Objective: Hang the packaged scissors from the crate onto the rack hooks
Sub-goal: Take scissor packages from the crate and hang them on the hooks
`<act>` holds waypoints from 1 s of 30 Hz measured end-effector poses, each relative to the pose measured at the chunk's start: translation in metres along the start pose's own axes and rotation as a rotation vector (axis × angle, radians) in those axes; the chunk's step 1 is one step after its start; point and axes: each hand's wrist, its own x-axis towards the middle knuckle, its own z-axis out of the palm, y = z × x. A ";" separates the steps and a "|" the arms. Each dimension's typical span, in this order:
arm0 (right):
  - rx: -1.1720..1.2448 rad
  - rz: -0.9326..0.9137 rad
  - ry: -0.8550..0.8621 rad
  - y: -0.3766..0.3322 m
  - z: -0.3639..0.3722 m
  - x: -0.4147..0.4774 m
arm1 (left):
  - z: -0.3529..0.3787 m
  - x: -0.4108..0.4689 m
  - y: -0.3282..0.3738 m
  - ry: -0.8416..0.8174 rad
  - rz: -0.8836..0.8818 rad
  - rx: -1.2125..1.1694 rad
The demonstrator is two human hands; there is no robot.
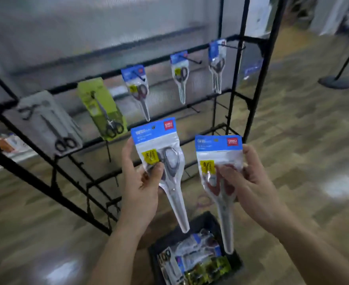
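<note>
Fingers [157, 168] of the left hand [140, 188] are closed on a grey-handled scissors pack [163, 161], the thumb pressed on its front beside the yellow label and the other fingers hidden behind it. The right hand [249, 182] is likewise closed on a red-handled scissors pack [216, 159], thumb across the handles, fingertips wrapped round its right edge. Both packs are held upright, blue headers up, tips pointing down, just apart from each other, above the crate [198, 229] on the floor, in which more packs are seen. Five packs are hung along the upper bar of the rack [259, 79] behind.
</note>
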 end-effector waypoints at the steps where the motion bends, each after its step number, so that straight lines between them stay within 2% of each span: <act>1: -0.011 -0.020 0.016 -0.005 0.000 -0.002 | -0.002 -0.002 0.006 0.011 -0.003 0.004; 4: -0.054 -0.031 0.049 -0.016 -0.003 -0.001 | 0.000 -0.011 0.021 -0.009 -0.030 0.017; 7: -0.123 -0.062 0.026 -0.029 -0.016 0.012 | 0.015 -0.014 0.037 -0.019 0.024 0.071; 11: -0.027 -0.076 -0.010 -0.042 -0.041 0.042 | 0.050 -0.016 0.056 0.059 0.026 0.088; 17: -0.030 -0.068 -0.064 -0.049 -0.069 0.072 | 0.083 -0.015 0.064 0.159 0.038 0.068; 27: -0.059 -0.022 -0.049 -0.046 -0.057 0.092 | 0.070 0.005 0.067 0.166 0.006 0.089; 30: -0.117 -0.065 -0.024 -0.049 -0.049 0.096 | 0.057 0.012 0.061 0.196 0.016 0.036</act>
